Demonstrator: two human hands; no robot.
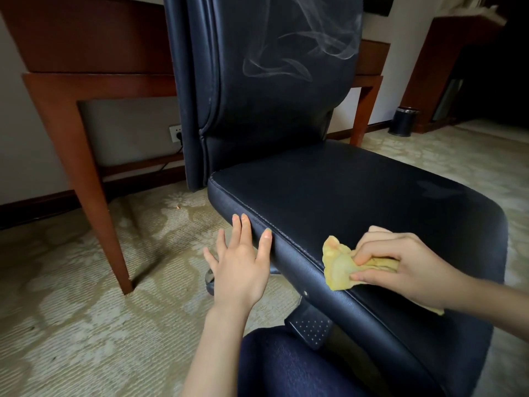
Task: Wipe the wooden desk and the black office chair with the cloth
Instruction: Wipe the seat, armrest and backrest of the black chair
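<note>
Head view: right hand [406,262] grips yellow cloth [340,267] on office chair [343,196] seat edge; left hand [240,259] rests straight-fingered beside it.

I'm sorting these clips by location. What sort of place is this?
Probably a hotel room or a home office: a wooden desk against the wall, a black office chair, patterned carpet and a small waste bin.

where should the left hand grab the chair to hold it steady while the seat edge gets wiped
Probably the seat's side edge, from the left, where the left hand rests with straight fingers. The padded rim with its stitched seam gives fingers something to curl over, thumb underneath. It lies clear of the cloth that the right hand holds on the same edge.
</note>
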